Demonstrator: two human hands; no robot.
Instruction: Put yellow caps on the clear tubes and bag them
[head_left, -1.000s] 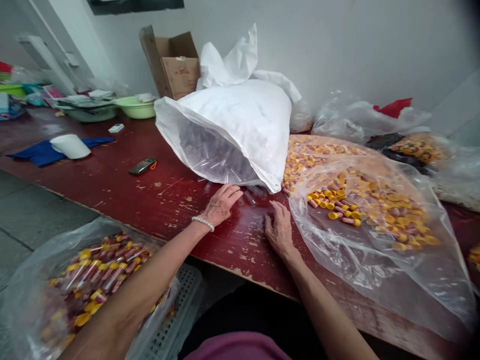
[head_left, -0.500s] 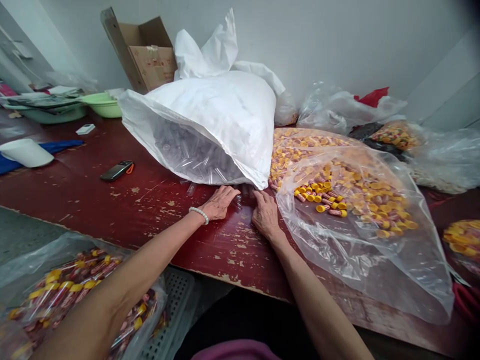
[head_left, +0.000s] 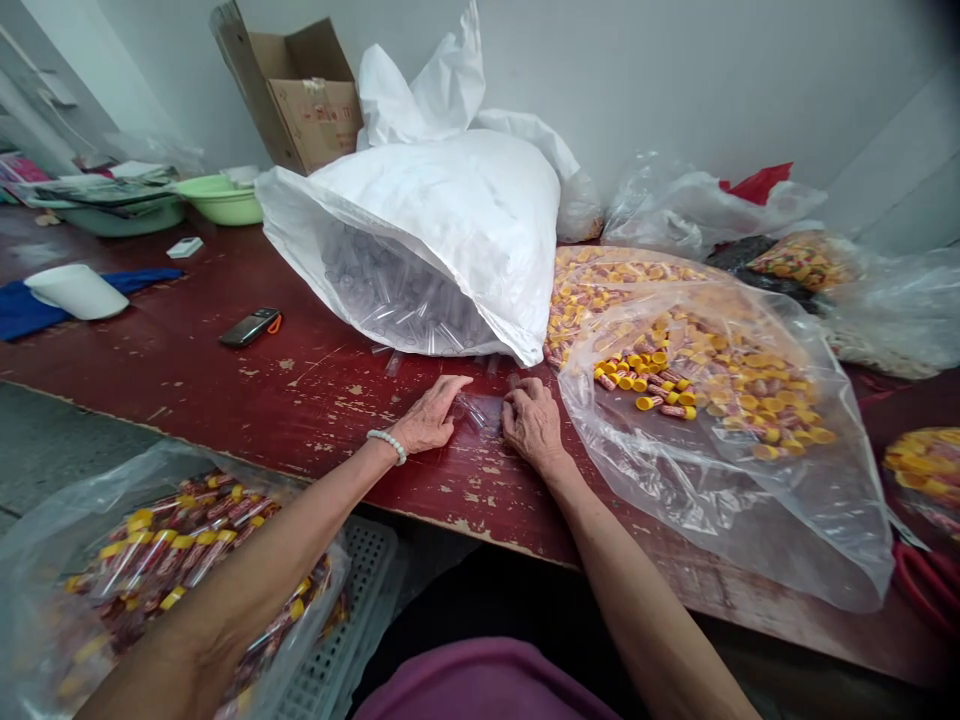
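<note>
My left hand [head_left: 431, 415], with a bead bracelet at the wrist, rests on the red table [head_left: 322, 400], fingers stretched beside several small clear tubes [head_left: 471, 410]. On the other side of these tubes is my right hand [head_left: 531, 422], its fingers curled down at the tabletop; what they hold, if anything, is hidden. Behind both hands lies a big white sack [head_left: 457, 190], its mouth open toward me and full of clear tubes [head_left: 405, 295]. A few loose tubes lie just under its lip.
Yellow-capped pieces [head_left: 645, 385] lie under and beside a clear plastic sheet [head_left: 750, 520] at the right. A bag of filled tubes [head_left: 165, 550] sits low at left. A phone [head_left: 251, 327], a white cup [head_left: 77, 292], green basins [head_left: 225, 202] and a cardboard box [head_left: 319, 115] are farther back.
Both hands have drawn slightly back from the sack's lip, and clear tubes now lie between them, nearer to me. The view has shifted a little.
</note>
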